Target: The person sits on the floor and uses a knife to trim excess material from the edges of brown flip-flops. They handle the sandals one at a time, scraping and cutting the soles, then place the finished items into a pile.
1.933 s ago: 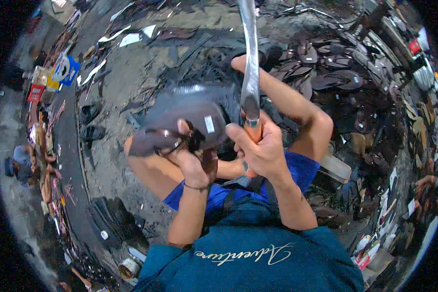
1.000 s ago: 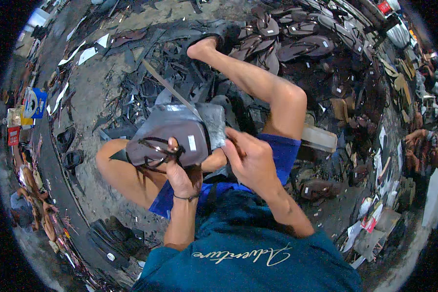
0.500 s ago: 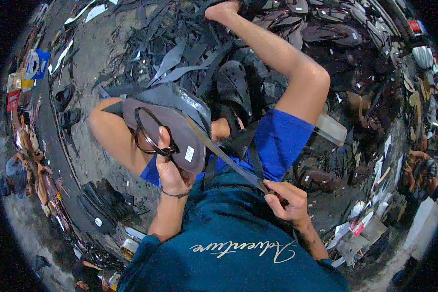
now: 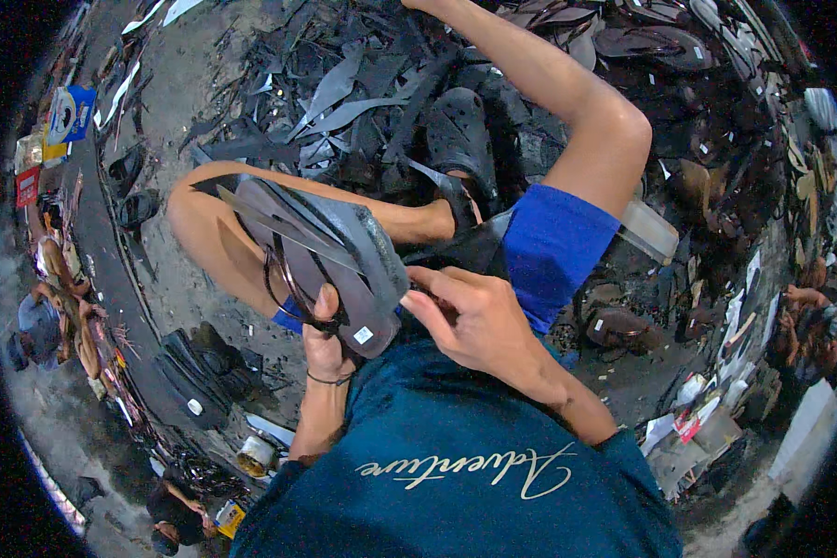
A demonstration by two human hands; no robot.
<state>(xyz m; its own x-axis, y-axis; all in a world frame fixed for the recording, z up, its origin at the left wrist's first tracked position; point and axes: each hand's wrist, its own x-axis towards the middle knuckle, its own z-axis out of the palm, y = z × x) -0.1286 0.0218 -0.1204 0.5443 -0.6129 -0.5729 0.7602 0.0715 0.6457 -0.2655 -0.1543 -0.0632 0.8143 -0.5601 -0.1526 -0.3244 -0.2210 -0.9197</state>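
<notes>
My left hand (image 4: 324, 352) is closed around the near end of a flip-flop (image 4: 352, 299), thumb by its dark glossy strap. The flip-flop has a brownish sole with a small white sticker near my thumb. Dark grey rubber sheet (image 4: 374, 244) projects beyond the sole's right side. My right hand (image 4: 484, 324) is closed on a long narrow knife (image 4: 293, 232); its handle is hidden by my fingers. The blade runs up and left over the sole beside the strap. Whether its edge touches the rubber, I cannot tell.
Dark rubber offcuts (image 4: 335, 88) litter the ground ahead of my bent legs. Many flip-flops (image 4: 656, 46) are heaped at the far right. A pale block (image 4: 649, 232) lies beside my right thigh. Other people (image 4: 814, 321) sit at both sides.
My right hand has moved left and up to the flip-flop, carrying the knife, and its blade now crosses the sole. The flip-flop has tilted slightly in my left hand.
</notes>
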